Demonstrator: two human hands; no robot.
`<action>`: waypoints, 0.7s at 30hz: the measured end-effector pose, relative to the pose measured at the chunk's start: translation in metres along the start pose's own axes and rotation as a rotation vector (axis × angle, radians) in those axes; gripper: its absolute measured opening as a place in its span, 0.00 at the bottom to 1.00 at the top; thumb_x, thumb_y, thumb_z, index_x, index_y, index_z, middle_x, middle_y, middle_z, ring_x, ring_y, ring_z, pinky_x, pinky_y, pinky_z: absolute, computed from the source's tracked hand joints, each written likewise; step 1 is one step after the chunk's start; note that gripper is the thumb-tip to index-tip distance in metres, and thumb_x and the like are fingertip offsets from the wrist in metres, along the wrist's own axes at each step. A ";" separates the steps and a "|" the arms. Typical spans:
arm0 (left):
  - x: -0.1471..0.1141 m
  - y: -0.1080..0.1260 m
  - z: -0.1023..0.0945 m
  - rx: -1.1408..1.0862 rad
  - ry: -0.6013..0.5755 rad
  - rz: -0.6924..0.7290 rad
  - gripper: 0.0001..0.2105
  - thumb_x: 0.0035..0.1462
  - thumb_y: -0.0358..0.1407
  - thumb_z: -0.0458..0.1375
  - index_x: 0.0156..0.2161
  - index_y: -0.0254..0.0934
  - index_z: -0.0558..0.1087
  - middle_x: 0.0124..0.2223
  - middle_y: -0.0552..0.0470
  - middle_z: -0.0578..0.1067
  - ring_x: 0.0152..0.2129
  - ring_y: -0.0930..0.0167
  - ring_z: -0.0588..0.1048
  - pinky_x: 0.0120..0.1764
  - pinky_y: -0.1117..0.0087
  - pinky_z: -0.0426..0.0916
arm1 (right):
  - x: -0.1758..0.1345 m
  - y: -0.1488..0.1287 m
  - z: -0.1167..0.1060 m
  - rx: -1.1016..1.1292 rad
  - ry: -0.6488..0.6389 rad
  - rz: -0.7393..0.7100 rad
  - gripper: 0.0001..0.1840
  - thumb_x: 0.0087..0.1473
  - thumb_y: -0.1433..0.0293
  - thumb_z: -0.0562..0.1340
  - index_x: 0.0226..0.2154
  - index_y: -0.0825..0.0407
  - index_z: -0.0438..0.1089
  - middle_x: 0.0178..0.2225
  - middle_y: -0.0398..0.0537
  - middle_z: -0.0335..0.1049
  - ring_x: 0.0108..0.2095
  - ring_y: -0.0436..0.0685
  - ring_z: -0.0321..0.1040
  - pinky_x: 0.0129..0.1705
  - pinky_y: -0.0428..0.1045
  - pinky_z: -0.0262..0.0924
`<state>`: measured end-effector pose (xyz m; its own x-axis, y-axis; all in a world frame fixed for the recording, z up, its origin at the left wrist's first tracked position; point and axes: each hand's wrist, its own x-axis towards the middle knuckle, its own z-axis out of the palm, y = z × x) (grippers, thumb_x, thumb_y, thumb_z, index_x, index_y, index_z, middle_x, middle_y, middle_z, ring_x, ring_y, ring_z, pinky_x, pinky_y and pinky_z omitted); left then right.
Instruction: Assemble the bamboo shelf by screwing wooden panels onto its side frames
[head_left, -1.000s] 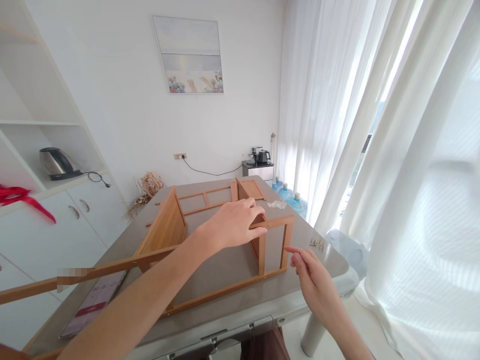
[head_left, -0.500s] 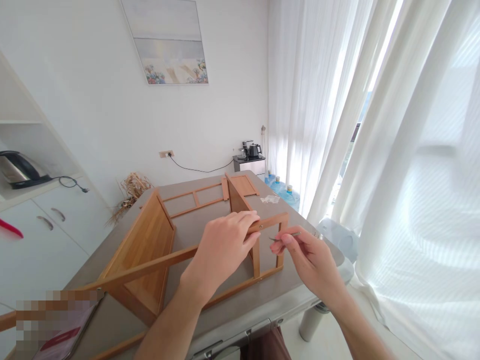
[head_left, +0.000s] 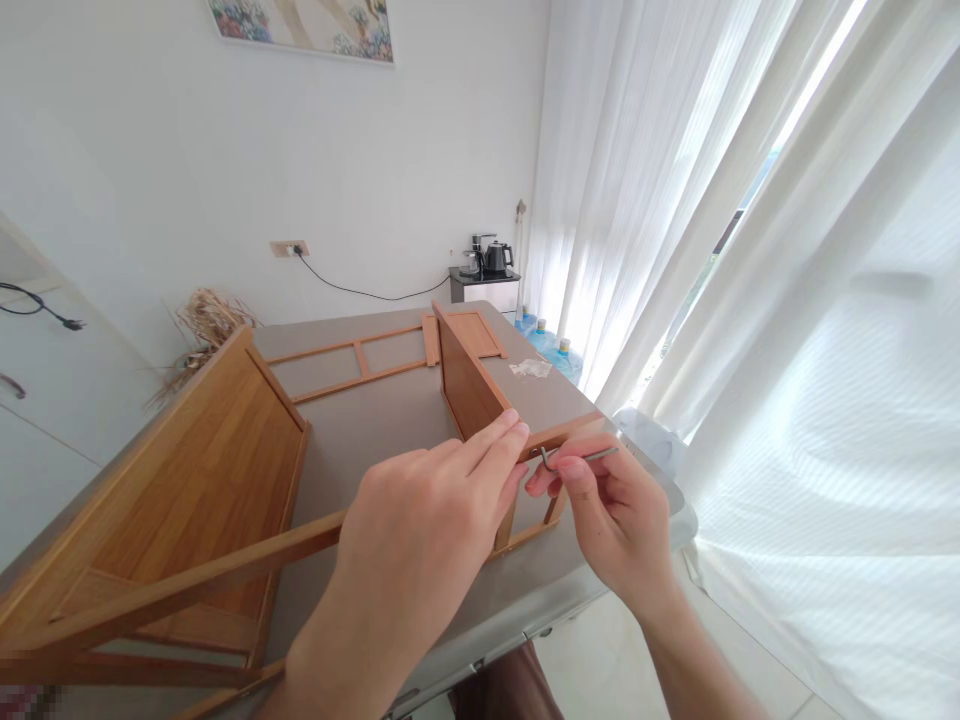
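Note:
A wooden shelf frame (head_left: pixel 247 565) lies on its side on the table, with wide slatted boards set across it. My left hand (head_left: pixel 435 510) is closed round its upper rail, where an upright wooden board (head_left: pixel 472 375) meets it. Between thumb and fingers, my right hand (head_left: pixel 619 510) pinches a thin L-shaped hex key (head_left: pixel 600 455). The key's short bent end is beside a small screw head in the rail; whether it sits in the screw I cannot tell. Part of the rail's far end is hidden behind my right hand.
On the grey table (head_left: pixel 375 415), a ladder-like wooden frame (head_left: pixel 360 360) lies at the back, near a small clear plastic bag (head_left: pixel 531 368). Beyond stand a black kettle (head_left: pixel 497 257) on a cabinet and blue water bottles (head_left: pixel 564 355). White curtains (head_left: pixel 795 380) hang at the right.
My right hand has brought the hex key up and closer to the screw in the rail. My left hand still holds the rail. The view has tilted down and moved closer.

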<state>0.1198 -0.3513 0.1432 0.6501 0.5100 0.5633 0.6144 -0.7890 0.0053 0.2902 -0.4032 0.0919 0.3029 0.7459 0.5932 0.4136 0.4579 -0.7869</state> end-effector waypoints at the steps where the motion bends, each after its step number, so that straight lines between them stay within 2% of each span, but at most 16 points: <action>1: 0.001 -0.001 -0.001 -0.020 -0.008 -0.001 0.18 0.65 0.34 0.52 0.58 0.49 0.69 0.55 0.54 0.76 0.38 0.65 0.81 0.30 0.67 0.76 | 0.000 0.000 0.001 -0.007 -0.001 -0.008 0.08 0.65 0.64 0.58 0.35 0.50 0.68 0.29 0.44 0.77 0.31 0.51 0.74 0.33 0.46 0.69; 6: 0.008 -0.003 -0.009 -0.076 -0.067 0.011 0.14 0.64 0.36 0.53 0.53 0.48 0.72 0.51 0.53 0.79 0.31 0.63 0.82 0.24 0.67 0.74 | 0.002 -0.001 -0.002 -0.033 -0.042 -0.018 0.06 0.65 0.66 0.58 0.35 0.49 0.68 0.29 0.43 0.77 0.32 0.51 0.74 0.34 0.46 0.69; 9: 0.009 -0.005 -0.009 -0.095 -0.071 0.029 0.14 0.65 0.37 0.52 0.52 0.49 0.73 0.48 0.53 0.81 0.32 0.62 0.82 0.24 0.67 0.73 | 0.002 -0.003 -0.005 -0.042 -0.078 0.007 0.06 0.65 0.67 0.59 0.35 0.48 0.68 0.30 0.41 0.77 0.29 0.50 0.73 0.34 0.46 0.69; 16: 0.003 -0.011 -0.001 -0.206 -0.040 0.052 0.18 0.64 0.35 0.51 0.56 0.49 0.71 0.55 0.52 0.76 0.37 0.63 0.81 0.29 0.65 0.77 | 0.004 -0.009 -0.009 -0.048 -0.151 0.055 0.06 0.65 0.66 0.58 0.36 0.47 0.68 0.32 0.43 0.77 0.30 0.51 0.73 0.33 0.46 0.70; 21: 0.004 -0.011 -0.002 -0.150 -0.050 0.072 0.18 0.63 0.32 0.51 0.55 0.46 0.71 0.55 0.51 0.76 0.33 0.65 0.81 0.24 0.69 0.74 | 0.012 -0.030 -0.015 -0.214 -0.233 0.098 0.10 0.65 0.64 0.58 0.33 0.48 0.71 0.36 0.46 0.77 0.33 0.52 0.73 0.34 0.46 0.70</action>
<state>0.1150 -0.3415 0.1472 0.7135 0.4638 0.5252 0.4942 -0.8645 0.0921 0.2941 -0.4151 0.1250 0.1557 0.8833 0.4423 0.5710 0.2849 -0.7699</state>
